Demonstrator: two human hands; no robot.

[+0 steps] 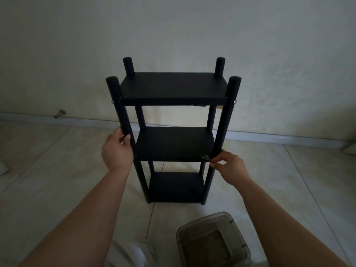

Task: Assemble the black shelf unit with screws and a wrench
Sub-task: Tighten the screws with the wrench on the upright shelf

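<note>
1. Shelf unit [174,143] stands upright on the tiled floor [289,180], close to the wall [173,26]; three black boards sit between four posts.
2. My left hand [117,150] wraps the front-left post at middle-board height, bracing the frame.
3. My right hand [230,167] pinches a small wrench [205,158] at the front-right post, at the middle board's front corner. Bolt head not visible there.
4. To do it well, I'd seat the wrench fully, turn in short arcs and keep the brace so the frame doesn't twist.
5. Silver screw heads [234,102] show on the outer faces of both front posts at the top board.
6. Clear lidded container [212,241] sits on the floor near me; contents unreadable. The post crowds the wrench swing.
</note>
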